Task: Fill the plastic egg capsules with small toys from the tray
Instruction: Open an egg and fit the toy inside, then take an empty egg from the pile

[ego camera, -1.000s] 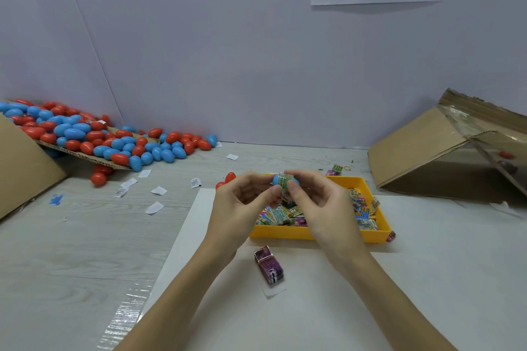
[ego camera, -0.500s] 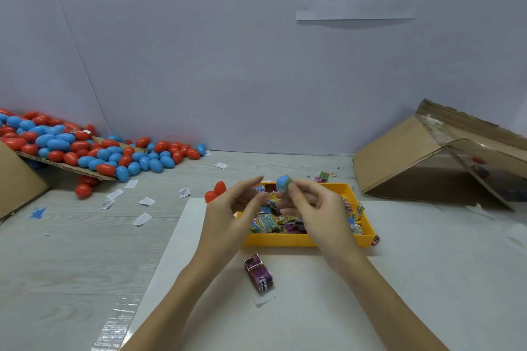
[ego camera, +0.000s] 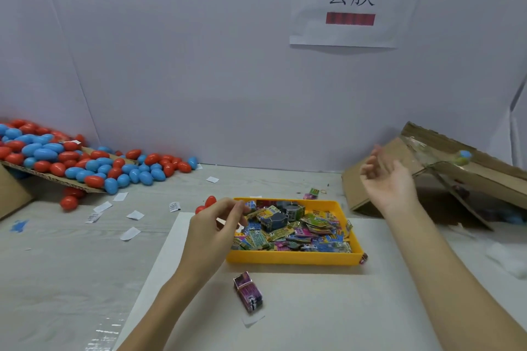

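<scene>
both hands (ego camera: 387, 177) empty; yellow tray (ego camera: 293, 259) lies long axis left-right.

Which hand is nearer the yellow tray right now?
Left. The left hand hovers at the yellow tray's left end; the right hand is raised, open, beyond its far right corner.

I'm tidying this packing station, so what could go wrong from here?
1. The blue egg sits blurred at the top of the cardboard box, past the open right hand; it may bounce out or miss.
2. The yellow tray is heaped with toy packets; the left hand digging at its edge may spill some.
3. The loose purple packet could get knocked by a forearm.
</scene>
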A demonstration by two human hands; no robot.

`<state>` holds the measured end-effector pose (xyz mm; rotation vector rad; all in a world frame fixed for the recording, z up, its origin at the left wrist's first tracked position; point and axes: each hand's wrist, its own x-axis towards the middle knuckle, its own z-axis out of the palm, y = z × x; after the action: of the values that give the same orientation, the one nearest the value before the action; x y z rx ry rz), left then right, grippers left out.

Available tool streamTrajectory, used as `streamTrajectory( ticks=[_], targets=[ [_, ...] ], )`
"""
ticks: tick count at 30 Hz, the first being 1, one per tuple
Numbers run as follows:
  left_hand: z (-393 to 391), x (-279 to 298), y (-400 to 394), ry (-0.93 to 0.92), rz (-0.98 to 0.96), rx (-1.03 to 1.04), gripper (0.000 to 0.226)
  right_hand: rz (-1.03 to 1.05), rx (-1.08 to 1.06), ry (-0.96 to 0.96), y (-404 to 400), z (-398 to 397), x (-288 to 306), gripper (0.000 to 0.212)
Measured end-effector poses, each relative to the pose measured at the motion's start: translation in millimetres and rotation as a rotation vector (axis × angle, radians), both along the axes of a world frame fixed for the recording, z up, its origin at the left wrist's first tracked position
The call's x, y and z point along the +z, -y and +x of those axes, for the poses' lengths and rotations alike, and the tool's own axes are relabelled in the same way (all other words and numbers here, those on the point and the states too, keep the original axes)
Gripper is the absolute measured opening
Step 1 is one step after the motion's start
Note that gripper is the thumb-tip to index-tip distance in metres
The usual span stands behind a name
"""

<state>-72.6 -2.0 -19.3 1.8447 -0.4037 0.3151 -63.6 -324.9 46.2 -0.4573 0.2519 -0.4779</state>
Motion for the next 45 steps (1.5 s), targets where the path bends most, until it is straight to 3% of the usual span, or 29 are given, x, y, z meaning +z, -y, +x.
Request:
streamTrajectory(
  ticks=[5, 10, 12, 14, 17, 21, 24, 28, 33, 37, 41, 43, 45],
  targets=[
    [8, -3, -6, 0.011, 0.061, 0.062, 0.017, -0.436, 0.201, -0.098, -73, -16, -44, 0.033],
    [26, -11, -21, -0.008, 0.052, 0.256, 0.013, -1.220, 0.252, -0.149, -126, -23, -68, 0.036],
    [44, -18, -33, -0.051, 0.057, 0.389, 0.014, -1.410, 0.222, -0.138, -128, -25, -71, 0.033],
    [72, -23, -48, -0.115, 0.177, 0.499, 0.016, -1.463, 0.198, -0.146, -128, -26, -72, 0.033],
    [121, -17, -74, -0.227, 0.549, 0.581, 0.033, -1.500, 0.174, -0.147, -131, -26, -74, 0.033],
    [179, -8, -112, -0.214, 1.055, 0.554, 0.046, -1.515, 0.171, -0.124, -132, -27, -74, 0.036],
    [200, -10, -123, -0.265, 1.183, 0.475, 0.053, -1.529, 0.188, -0.120, -132, -25, -77, 0.036],
    [200, -12, -120, -0.129, 1.058, 0.468, 0.048, -1.584, 0.176, -0.120, -133, -22, -78, 0.035],
    [160, -6, -106, -0.103, 0.926, 0.428, 0.051, -1.580, 0.170, -0.130, -133, -23, -78, 0.036],
    [104, 7, -73, -0.029, 0.504, 0.393, 0.032, -1.572, 0.172, -0.143, -133, -26, -74, 0.035],
    [42, 17, -24, -0.187, -0.027, 0.122, 0.022, -1.621, 0.145, -0.152, -134, -29, -74, 0.024],
    [24, 16, -1, -0.207, -0.164, 0.014, 0.021, -1.642, 0.119, -0.158, -134, -30, -75, 0.017],
    [15, 12, 17, -0.187, -0.182, -0.030, 0.026, -1.653, 0.090, -0.159, -134, -30, -77, 0.013]
  ],
)
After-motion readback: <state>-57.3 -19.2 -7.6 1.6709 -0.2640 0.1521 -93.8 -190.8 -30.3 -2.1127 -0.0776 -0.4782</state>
